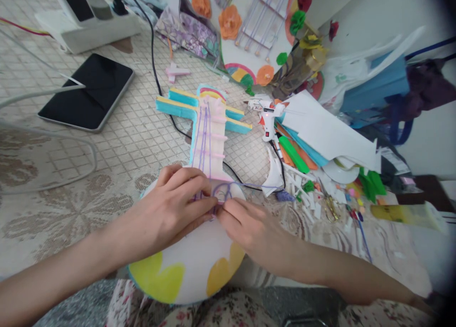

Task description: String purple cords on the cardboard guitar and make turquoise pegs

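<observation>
A handmade paper guitar (192, 255) lies in front of me, its white body at the table's near edge and its pink neck (215, 144) pointing away. Several strands of purple yarn (204, 132) run down the neck, and a loose strand trails right across the body. My left hand (174, 208) rests over the body, fingertips pinched together at the yarn near the sound hole. Against them, my right hand (249, 225) also pinches the yarn, its fingers curled. The fingertips hide the exact spot where the strands meet.
A white glue gun (268, 120) stands right of the neck, beside paper sheets (331, 132). Scissors (331, 208) lie among scraps farther right. On the left are a black tablet (89, 91), cables and a power strip (89, 30). Another decorated guitar (231, 46) sits at the back.
</observation>
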Tool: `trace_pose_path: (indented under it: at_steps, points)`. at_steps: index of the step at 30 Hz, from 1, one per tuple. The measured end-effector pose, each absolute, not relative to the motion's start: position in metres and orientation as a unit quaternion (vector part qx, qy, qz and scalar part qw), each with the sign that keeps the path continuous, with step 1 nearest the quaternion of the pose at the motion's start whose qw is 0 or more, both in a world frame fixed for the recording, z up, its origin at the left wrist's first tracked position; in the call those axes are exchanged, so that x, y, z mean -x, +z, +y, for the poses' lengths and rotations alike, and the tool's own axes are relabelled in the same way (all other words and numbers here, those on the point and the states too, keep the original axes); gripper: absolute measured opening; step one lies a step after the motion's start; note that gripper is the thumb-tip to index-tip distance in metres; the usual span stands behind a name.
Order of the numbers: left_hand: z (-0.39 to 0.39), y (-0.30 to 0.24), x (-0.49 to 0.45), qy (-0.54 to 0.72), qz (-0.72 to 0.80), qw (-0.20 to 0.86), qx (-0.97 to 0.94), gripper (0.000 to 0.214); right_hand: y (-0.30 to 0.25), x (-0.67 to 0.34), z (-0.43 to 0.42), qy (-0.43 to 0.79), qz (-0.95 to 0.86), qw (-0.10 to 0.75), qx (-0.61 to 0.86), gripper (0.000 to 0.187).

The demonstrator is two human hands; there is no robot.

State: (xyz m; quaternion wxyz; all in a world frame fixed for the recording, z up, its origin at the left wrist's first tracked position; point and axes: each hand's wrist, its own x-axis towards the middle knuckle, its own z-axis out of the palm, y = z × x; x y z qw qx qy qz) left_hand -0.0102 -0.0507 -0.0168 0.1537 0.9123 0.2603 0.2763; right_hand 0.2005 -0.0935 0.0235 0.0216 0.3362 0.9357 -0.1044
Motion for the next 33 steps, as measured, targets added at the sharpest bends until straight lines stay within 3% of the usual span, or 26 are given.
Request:
trace_pose_path:
  at_steps: [10, 17, 33]
  points:
    - [-0.05, -0.015, 0.009, 0.281, 0.266, 0.166, -0.907, 0.023, 0.019, -0.21, -0.095, -0.113, 0.926, 0.006, -0.36, 0.015]
    - [-0.051, -0.016, 0.01, 0.286, 0.26, 0.148, -0.91, 0.022, 0.021, -0.207, -0.098, -0.154, 0.895, -0.056, -0.415, 0.016]
    - [-0.051, -0.015, 0.011, 0.282, 0.266, 0.158, -0.908, 0.024, 0.018, -0.199, -0.099, -0.142, 0.871, -0.065, -0.466, 0.009]
